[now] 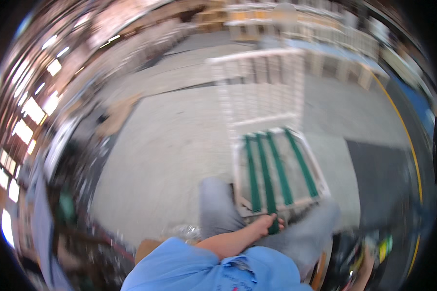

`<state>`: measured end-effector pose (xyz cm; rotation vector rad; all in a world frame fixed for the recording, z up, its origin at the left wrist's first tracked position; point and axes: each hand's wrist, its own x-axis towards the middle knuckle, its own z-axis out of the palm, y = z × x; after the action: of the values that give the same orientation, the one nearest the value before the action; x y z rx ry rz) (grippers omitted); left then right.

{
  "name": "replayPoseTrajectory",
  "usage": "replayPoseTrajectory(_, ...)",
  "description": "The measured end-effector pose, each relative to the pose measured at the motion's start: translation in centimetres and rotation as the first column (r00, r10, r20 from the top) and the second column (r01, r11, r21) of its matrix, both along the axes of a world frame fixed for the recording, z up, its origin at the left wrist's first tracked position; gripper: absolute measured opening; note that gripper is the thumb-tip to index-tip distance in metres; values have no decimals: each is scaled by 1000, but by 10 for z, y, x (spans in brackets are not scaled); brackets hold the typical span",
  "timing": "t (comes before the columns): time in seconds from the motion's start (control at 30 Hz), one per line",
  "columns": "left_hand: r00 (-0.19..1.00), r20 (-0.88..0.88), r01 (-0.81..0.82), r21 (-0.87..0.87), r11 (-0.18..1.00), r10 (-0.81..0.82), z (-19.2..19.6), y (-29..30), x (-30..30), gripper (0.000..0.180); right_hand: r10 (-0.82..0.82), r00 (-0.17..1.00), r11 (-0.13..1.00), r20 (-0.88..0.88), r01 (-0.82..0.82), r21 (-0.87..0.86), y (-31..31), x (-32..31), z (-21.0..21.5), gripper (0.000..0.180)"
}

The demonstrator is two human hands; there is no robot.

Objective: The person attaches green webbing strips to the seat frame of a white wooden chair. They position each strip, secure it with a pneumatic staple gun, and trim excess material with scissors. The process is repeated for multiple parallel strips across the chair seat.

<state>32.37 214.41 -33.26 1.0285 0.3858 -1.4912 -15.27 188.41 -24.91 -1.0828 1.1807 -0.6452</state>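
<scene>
The picture is motion-blurred. A white chair-like frame [320, 179] lies on the grey floor in front of my knees, with several green straps [280, 169] stretched across its seat. My left hand [269, 224] reaches across my lap and is closed on the near end of one green strap at the frame's front edge. My right hand [366, 266] sits low at the lower right, beside blurred yellow-green things [383, 247]; its grip is unclear. The frame's slatted white back [257, 87] stands up beyond the seat.
Grey concrete floor [170, 145] spreads to the left and ahead. A dark mat [378, 169] lies to the right, edged by a yellow floor line [409, 140]. More white frames [335, 34] are stacked at the far back. Dark clutter [77, 213] fills the left side.
</scene>
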Motion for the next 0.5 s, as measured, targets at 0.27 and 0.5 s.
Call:
replayPoseTrajectory(0.27, 951, 203, -259, 116, 959, 232, 15, -2, -25, 37, -144, 362, 783, -921, -527, -330, -38, -9, 58, 63)
replayPoseTrajectory(0.5, 913, 272, -312, -13, 950, 304, -1, -17, 12, 34, -71, 775, 581, -628, -480, -658, -34, 153, 35, 43)
